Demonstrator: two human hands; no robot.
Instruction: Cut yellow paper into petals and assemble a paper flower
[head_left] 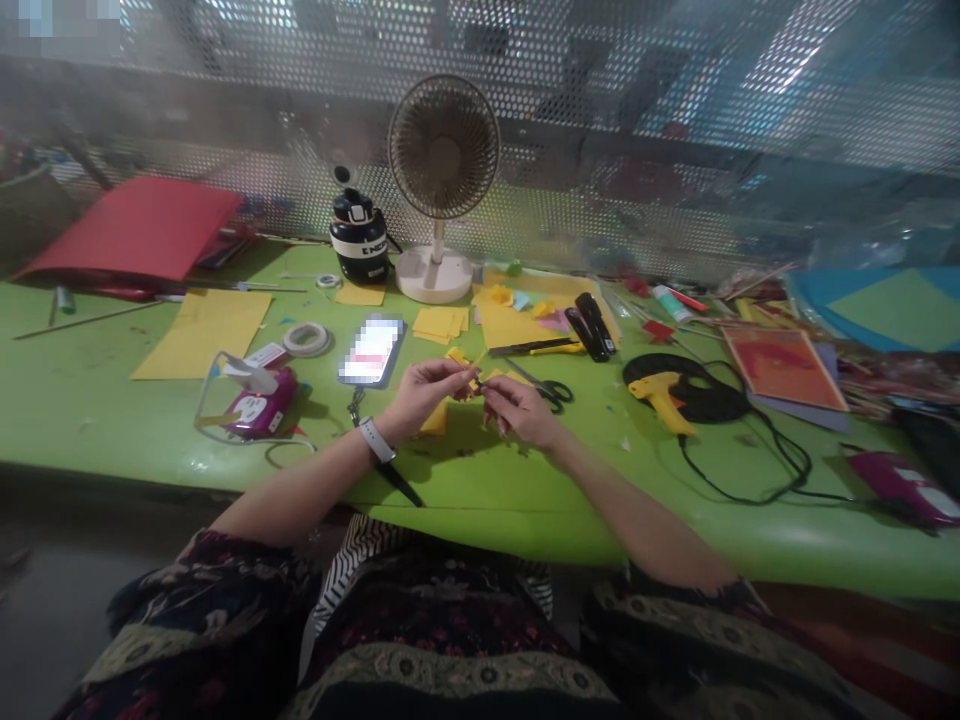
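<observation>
Both hands meet over the green table point(480, 520), fingertips nearly touching. My left hand point(429, 396), with a pale watch at its wrist, pinches a small piece, perhaps the yellow paper piece point(459, 356) that shows at its fingertips. My right hand point(519, 408) is closed with its fingertips at a tiny dark item too small to name. Yellow paper lies beneath and behind the fingers. Black-handled scissors point(556, 394) rest just beyond my right hand. A lit phone point(372, 350) lies beyond my left hand.
Behind stand a fan point(442, 150) and a dark bottle point(360, 240). At the left are a tape roll point(307, 340), a purple device point(262, 405) and yellow sheets point(206, 335). A yellow glue gun point(664, 398) with a looping cable, a stapler point(589, 328) and coloured papers lie right.
</observation>
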